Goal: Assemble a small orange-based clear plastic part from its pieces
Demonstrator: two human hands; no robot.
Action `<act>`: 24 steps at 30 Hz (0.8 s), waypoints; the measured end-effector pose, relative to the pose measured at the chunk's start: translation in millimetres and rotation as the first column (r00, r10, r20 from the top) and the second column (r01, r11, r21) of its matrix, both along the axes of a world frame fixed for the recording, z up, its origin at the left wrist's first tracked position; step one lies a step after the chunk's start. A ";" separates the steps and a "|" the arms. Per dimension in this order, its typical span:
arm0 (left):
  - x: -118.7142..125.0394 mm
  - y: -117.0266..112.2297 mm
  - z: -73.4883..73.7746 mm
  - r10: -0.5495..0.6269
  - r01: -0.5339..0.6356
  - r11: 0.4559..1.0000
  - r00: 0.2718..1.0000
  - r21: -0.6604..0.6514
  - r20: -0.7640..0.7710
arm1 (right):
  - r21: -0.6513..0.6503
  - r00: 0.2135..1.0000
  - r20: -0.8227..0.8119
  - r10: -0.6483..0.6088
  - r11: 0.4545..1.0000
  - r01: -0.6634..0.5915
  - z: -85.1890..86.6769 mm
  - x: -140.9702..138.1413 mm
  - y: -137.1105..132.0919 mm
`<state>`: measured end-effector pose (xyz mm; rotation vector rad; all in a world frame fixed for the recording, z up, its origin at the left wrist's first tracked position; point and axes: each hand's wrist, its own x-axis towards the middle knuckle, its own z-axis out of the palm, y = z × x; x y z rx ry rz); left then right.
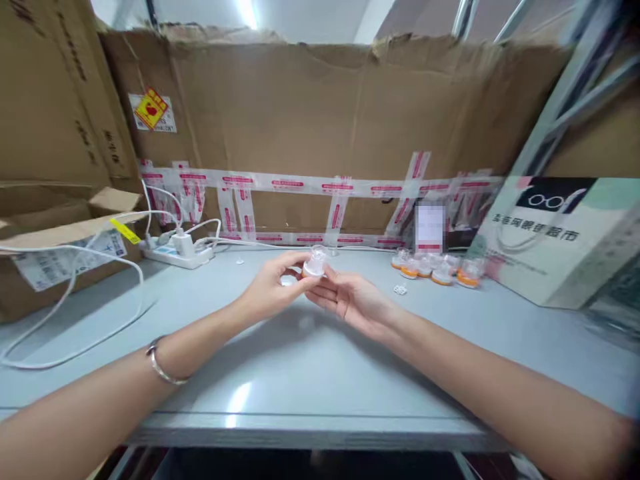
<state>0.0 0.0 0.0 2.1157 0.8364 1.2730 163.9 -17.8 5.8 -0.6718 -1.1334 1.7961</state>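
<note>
Above the middle of the grey table, both my hands hold one small container (315, 264) with a clear top, a white middle and an orange base. My left hand (277, 283) pinches it from the left with thumb and fingers. From the right, my right hand (353, 297) grips it, its fingers curled underneath. Several similar small containers (443, 272) with clear tops and orange bases stand grouped at the back right. A small white openwork piece (401, 290) lies on the table, to the right of my right hand.
A white power strip (197, 257) with plugs and looping cables is at back left, beside an open cardboard box (60, 247). Large cardboard (300, 113) walls the back. A printed carton (560, 247) stands right, near a phone-like screen (431, 227). The table's front edge (320, 423) runs below my arms.
</note>
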 end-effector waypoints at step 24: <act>-5.8 -4.8 1.2 -0.384 0.618 0.645 0.770 -0.448 0.510 | 0.532 0.888 0.439 -0.138 0.836 -0.133 14.7 18.3 9.2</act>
